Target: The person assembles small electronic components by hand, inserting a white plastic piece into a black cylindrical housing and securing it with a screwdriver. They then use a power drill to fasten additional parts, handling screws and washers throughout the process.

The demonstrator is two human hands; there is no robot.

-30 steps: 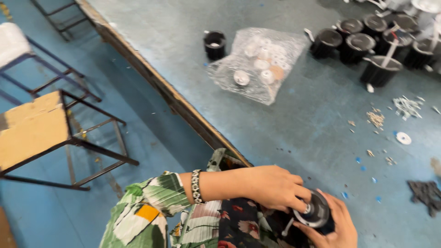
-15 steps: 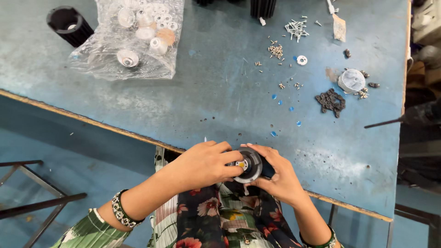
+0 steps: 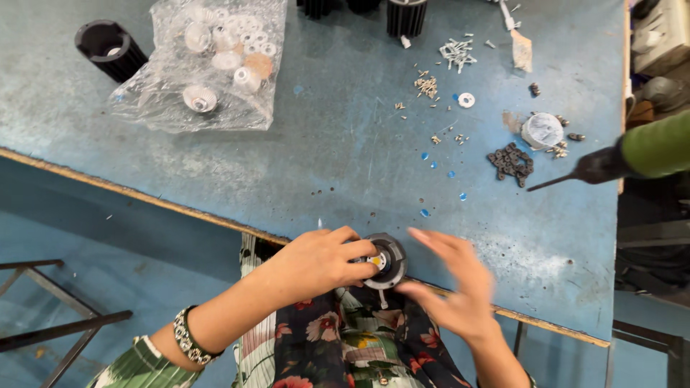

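Note:
My left hand (image 3: pixel 320 262) grips a round black lamp housing (image 3: pixel 387 260) with a small yellow and white disc in its centre, held at the near edge of the blue table (image 3: pixel 345 158). My right hand (image 3: pixel 453 287) is just to the right of the housing, fingers spread and blurred, off the part. A beaded bracelet sits on my left wrist. Floral cloth lies below both hands.
A clear plastic bag of white round parts (image 3: pixel 208 61) lies far left beside a black cylinder housing (image 3: pixel 111 49). Loose screws (image 3: pixel 453 54), a white washer (image 3: pixel 466 100), a pile of black pieces (image 3: pixel 512 162) and a green-handled screwdriver (image 3: pixel 618 162) lie right.
My right hand has let go of the housing and moved out to the right with fingers apart. My left hand keeps its grip. The view has shifted a little.

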